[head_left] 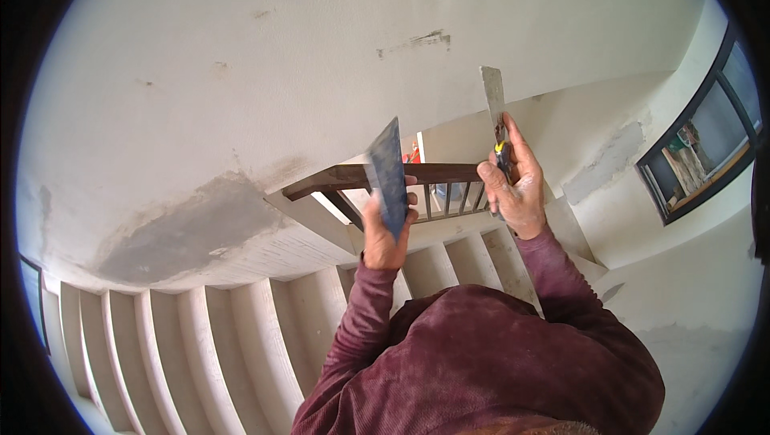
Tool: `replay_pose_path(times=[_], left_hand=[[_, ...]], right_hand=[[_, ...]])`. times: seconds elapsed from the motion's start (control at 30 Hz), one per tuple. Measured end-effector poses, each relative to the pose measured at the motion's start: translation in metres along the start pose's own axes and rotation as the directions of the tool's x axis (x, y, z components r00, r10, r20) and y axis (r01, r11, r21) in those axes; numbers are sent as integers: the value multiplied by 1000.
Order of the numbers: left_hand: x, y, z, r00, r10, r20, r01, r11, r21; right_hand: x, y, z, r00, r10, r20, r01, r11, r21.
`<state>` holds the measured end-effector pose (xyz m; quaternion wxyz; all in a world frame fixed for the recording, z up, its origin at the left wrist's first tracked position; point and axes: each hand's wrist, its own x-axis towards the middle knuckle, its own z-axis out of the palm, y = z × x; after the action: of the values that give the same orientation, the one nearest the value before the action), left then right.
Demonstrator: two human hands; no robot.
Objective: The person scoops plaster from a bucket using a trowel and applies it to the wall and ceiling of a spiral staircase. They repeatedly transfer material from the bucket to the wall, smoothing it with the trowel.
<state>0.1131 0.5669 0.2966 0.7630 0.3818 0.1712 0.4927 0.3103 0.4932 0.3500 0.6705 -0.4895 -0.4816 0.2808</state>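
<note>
My left hand (387, 244) is closed around a flat blue-grey plate (388, 174) that tapers to a point at its upper end; it looks slightly blurred, and I cannot tell its exact kind. In my right hand (520, 190) is a putty knife (493, 94), its pale, smeared blade pointing up and its handle black and yellow. White dust marks the fingers of that hand. Both tools are raised in front of the pale wall (281, 50), apart from each other, and neither seems to touch the wall.
Stone-coloured stair treads (210, 347) run below me. A dark wooden handrail (449, 173) with balusters stands behind my hands. Grey patches (188, 230) and a dark scuff (429, 39) mark the wall. At the right is a dark-framed window (702, 146).
</note>
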Motion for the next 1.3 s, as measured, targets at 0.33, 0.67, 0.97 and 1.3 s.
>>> replay_pose_path(times=[0.33, 0.67, 0.97, 1.3], left_hand=[[96, -4, 50, 720, 690, 77, -500, 439, 747], [151, -19, 26, 776, 615, 140, -520, 498, 694], [150, -7, 18, 787, 556, 267, -557, 453, 696], [151, -4, 19, 800, 543, 256, -551, 496, 671]], right_hand=[[-2, -22, -9, 970, -233, 67, 240, 881, -407], [35, 20, 30, 970, -216, 112, 237, 733, -637], [37, 31, 46, 987, -156, 36, 147, 792, -593], [39, 49, 56, 968, -251, -4, 205, 800, -563]])
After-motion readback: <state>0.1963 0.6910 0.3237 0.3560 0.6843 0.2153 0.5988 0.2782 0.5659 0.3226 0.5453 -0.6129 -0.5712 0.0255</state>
